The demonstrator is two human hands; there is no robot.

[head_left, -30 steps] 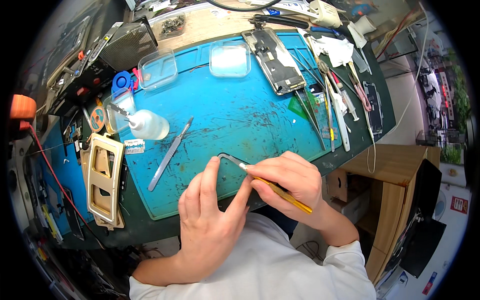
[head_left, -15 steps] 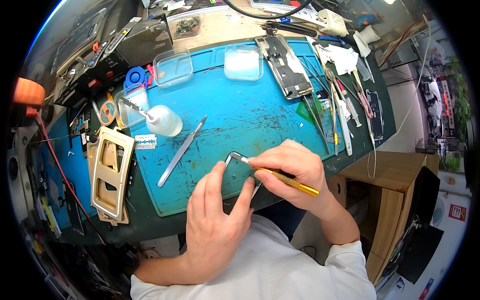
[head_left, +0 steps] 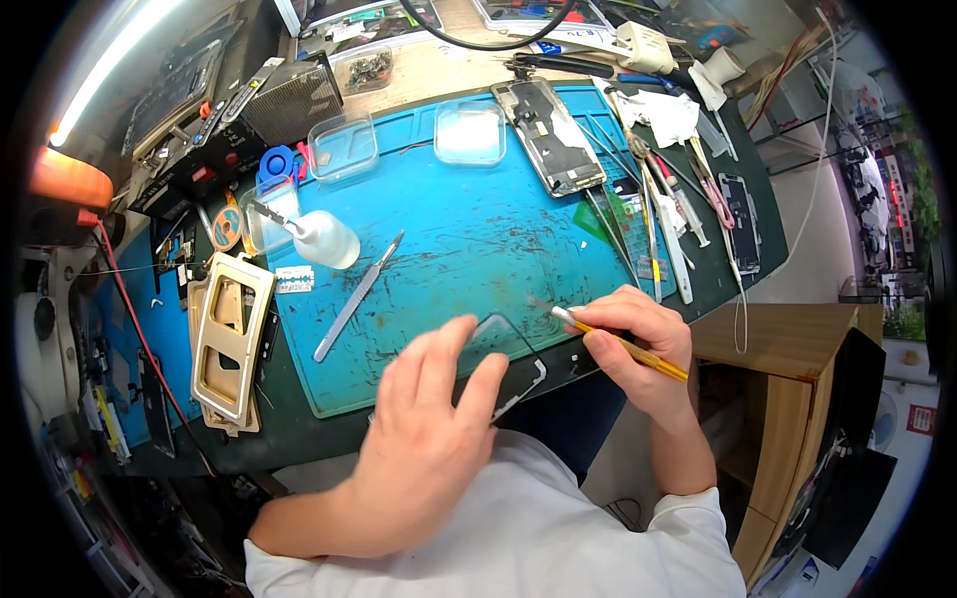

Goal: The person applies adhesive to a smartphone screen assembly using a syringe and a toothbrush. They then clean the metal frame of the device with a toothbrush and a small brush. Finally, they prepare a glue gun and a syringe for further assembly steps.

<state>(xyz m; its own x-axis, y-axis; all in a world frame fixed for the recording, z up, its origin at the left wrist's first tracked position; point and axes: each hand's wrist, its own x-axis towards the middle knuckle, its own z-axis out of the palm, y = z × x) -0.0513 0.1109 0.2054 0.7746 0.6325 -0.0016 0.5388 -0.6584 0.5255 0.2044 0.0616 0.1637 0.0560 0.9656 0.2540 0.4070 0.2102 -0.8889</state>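
- The left hand, slightly blurred, had its fingers spread; whether it gripped anything could not be told.
- Partly behind those fingers was a thin dark-edged frame, one side slanting away from the left hand toward a pale corner between the hands. The left hand hid the rest, leaving its long axis unclear.
- The right hand was closed around a yellow-handled tool. Its long axis ran slantwise, the front end pointing left and away from the person; the extreme tip was blurred.
- Beyond both hands spread a scuffed blue mat on the dark table.
- Left of the left hand, a silver knife lay on the mat, near a white bottle; farther left sat a gold-coloured metal frame.
- Right of the right hand stood a wooden cabinet.
- Well beyond the right hand lay an opened phone.
- Farthest left, a lit tube was cut off by the picture's dark rim.
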